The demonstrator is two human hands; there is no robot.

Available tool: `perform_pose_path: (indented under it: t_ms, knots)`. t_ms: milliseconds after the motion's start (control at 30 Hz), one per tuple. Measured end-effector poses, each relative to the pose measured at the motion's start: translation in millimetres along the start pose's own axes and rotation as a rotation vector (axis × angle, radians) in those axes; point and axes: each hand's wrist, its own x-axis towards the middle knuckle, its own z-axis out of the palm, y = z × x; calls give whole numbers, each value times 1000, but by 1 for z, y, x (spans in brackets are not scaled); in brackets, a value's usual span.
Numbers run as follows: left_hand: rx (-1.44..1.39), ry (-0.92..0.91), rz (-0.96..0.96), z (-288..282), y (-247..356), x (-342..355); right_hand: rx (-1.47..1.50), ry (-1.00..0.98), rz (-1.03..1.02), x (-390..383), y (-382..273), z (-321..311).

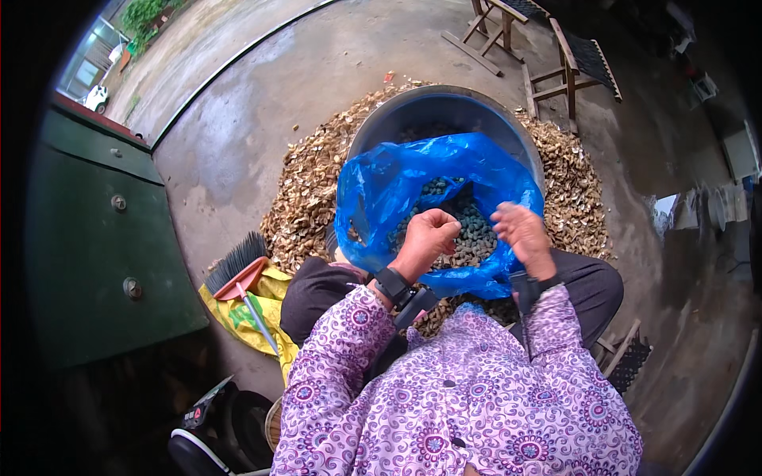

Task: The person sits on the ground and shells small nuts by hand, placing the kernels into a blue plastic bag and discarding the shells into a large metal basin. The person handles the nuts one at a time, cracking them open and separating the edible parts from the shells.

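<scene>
Both hands are above a blue plastic bag (373, 186) spread open over the near part of a large grey basin (533, 131). Small grey-green lumps (476, 230), like nuts or pods, lie in the bag. My left hand (432, 239) is over the bag's opening, thumb and fingertips pressed together; whatever they hold is too small to make out. To its right, my right hand (524, 234) is raised over the bag's right side, fingers bent and smeared by motion. Whether it holds anything is not clear.
Brown shell pieces (305, 190) are heaped around the basin. At left are a broom (238, 274), a yellow sack (274, 293) and a dark green metal cabinet (111, 230). Wooden folding stools (567, 75) stand at the far right; a black appliance (198, 452) sits at lower left.
</scene>
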Motion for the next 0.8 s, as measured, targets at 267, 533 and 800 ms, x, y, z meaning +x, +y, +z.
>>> perform_pose_path:
  t_ms: [267, 533, 800]
  knots:
    - [2, -48, -45, -4, 1, -4, -751, -16, -139, -19, -61, 34]
    - [92, -129, -105, 13, -5, 12, -1424, 212, -696, 24, -49, -20]
    - [105, -145, -197, 16, -11, 23, -1611, -4, -470, 24, 27, -13]
